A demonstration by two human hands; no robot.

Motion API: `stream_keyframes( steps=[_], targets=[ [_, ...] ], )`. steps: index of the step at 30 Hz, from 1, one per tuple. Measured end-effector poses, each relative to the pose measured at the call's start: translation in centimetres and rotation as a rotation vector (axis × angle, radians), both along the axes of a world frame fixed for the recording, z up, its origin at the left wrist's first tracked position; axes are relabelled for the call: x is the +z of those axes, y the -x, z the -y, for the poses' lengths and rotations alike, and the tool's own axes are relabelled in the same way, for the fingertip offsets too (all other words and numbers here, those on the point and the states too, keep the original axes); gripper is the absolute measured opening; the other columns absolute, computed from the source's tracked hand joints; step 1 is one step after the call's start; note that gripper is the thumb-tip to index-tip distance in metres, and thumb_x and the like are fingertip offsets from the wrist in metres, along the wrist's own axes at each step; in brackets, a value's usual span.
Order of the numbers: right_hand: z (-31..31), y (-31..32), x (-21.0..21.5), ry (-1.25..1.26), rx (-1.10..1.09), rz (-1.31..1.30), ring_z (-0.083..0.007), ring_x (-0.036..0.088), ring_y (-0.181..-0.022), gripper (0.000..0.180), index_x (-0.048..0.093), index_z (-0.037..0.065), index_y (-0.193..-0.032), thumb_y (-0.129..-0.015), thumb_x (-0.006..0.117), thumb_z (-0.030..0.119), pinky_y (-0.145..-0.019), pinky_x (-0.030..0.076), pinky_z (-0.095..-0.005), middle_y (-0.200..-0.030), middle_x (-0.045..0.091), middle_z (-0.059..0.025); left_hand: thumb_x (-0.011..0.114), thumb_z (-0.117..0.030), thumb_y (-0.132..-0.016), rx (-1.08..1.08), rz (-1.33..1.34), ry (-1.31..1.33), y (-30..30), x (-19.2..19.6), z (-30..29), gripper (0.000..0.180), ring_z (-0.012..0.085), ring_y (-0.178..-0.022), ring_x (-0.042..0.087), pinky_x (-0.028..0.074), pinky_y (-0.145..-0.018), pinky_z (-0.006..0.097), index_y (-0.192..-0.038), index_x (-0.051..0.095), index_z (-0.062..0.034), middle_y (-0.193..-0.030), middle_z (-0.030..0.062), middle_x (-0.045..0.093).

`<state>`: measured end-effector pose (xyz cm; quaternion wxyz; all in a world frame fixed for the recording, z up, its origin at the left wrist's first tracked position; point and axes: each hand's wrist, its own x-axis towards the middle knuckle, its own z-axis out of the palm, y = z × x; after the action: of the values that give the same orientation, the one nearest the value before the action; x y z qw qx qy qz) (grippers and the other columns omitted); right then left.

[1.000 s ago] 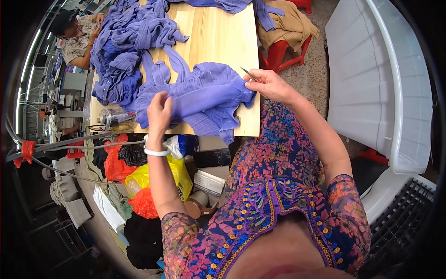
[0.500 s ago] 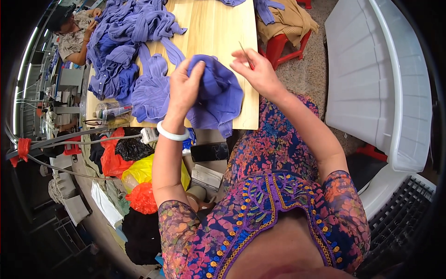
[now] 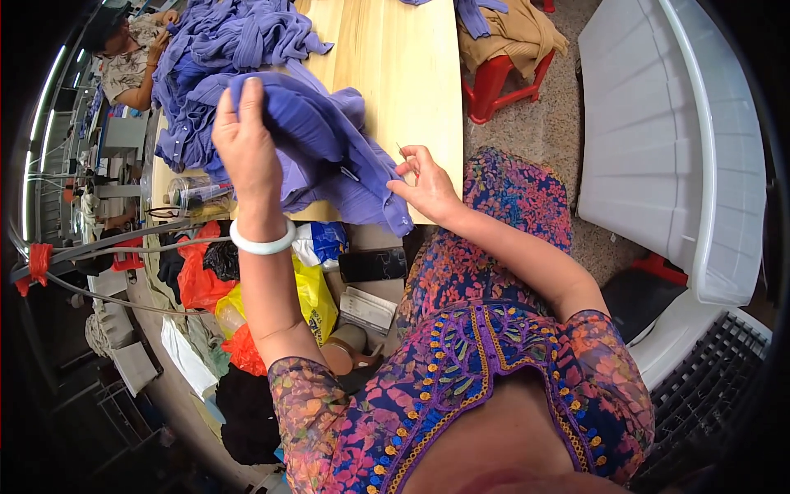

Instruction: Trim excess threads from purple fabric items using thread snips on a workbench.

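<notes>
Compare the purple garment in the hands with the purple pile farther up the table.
The lifted purple garment is one piece, gripped by the left hand; the heaped purple garments are many pieces, lying loose on the wooden table. The right hand pinches the first's edge; the person's hands touch none of the heap. Both share one purple fabric.

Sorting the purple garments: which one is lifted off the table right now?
The purple garment gripped by the left hand, nearest the table's front edge; the pile of purple garments behind lies untouched.

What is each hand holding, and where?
Left hand grips the purple garment by a raised fold. Right hand pinches a thin needle-like tool near its base.
</notes>
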<state>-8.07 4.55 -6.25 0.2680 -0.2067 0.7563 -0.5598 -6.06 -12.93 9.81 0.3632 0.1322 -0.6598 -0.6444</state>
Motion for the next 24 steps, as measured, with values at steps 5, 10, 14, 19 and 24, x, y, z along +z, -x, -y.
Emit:
stream_keyframes(
  steps=[5,10,14,19,24],
  targets=[
    [-0.4,-1.7,2.5,0.222,-0.036,-0.355,-0.0147,0.057,-0.071,0.047,0.043,0.003,-0.107,-0.071,0.068,0.018,-0.064,0.048,-0.0287,-0.093,0.054,-0.0115,0.049,-0.011,-0.088,0.078,-0.060,-0.066,-0.9,1.4,0.9,0.011,0.0064,-0.067,0.054,0.044,-0.062,0.019,-0.087,0.057,-0.0034,-0.079,0.0009,0.059],
    [-1.8,-3.6,1.7,0.177,0.231,-0.619,-0.0222,0.058,-0.065,0.048,0.043,0.007,-0.106,-0.069,0.069,0.025,-0.053,0.049,-0.0318,-0.096,0.048,-0.0095,0.048,-0.012,-0.088,0.081,-0.068,-0.074,-0.3,2.0,0.5,0.012,0.0081,-0.066,0.055,0.045,-0.062,0.020,-0.088,0.056,-0.0031,-0.078,0.0021,0.059],
    [-1.5,-3.8,-0.1,-0.087,0.302,-0.760,-0.0246,0.059,-0.065,0.055,0.039,0.008,-0.110,-0.065,0.068,0.019,-0.055,0.049,-0.0335,-0.091,0.049,-0.0100,0.046,-0.013,-0.089,0.075,-0.107,-0.081,0.0,2.3,1.4,0.014,0.0125,-0.066,0.058,0.047,-0.063,0.022,-0.089,0.055,-0.0020,-0.078,0.0050,0.059],
    [-0.9,-2.5,-0.1,0.043,0.279,-0.544,-0.0268,0.058,-0.066,0.033,0.049,0.004,-0.096,-0.067,0.064,0.012,-0.058,0.047,-0.0336,-0.078,0.054,-0.0117,0.046,-0.014,-0.089,0.112,-0.112,-0.077,-0.6,3.1,2.1,0.015,0.0149,-0.067,0.059,0.049,-0.064,0.025,-0.093,0.054,-0.0015,-0.079,0.0060,0.060],
    [-3.5,3.8,2.8,0.343,0.254,0.536,-0.0029,0.047,-0.058,0.015,0.056,0.002,-0.091,-0.077,0.057,0.005,-0.053,0.040,-0.0165,-0.069,0.052,0.0026,0.051,-0.015,-0.085,0.190,-0.012,-0.071,-3.4,1.8,6.6,0.011,0.0123,-0.075,0.055,0.045,-0.069,0.025,-0.087,0.055,-0.0044,-0.083,0.0034,0.056]
  ],
)
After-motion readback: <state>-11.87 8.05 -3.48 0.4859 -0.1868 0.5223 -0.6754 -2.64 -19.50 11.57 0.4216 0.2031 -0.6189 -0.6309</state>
